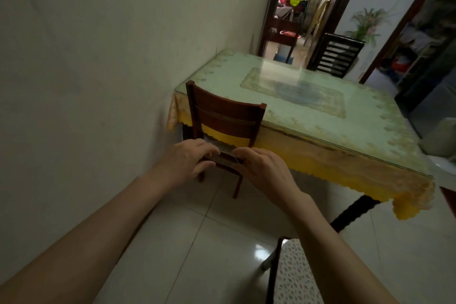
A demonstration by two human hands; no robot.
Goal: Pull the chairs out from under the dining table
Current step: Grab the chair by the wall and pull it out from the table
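Note:
A dark red wooden chair (225,116) is tucked under the near left end of the dining table (320,111), close to the wall. The table has a yellow cloth under a glass top. My left hand (190,158) and my right hand (261,168) both grip the back edge of this chair's seat, fingers curled over it. A black slatted chair (336,55) stands at the table's far side. Another chair with a patterned seat cushion (296,274) stands on the floor at the bottom, under my right forearm, away from the table.
The wall runs along the left, right beside the tucked chair. White floor tiles (192,242) lie between me and the table. An open doorway (293,7) at the back shows another wooden chair and clutter. A white bin (439,138) stands at the right.

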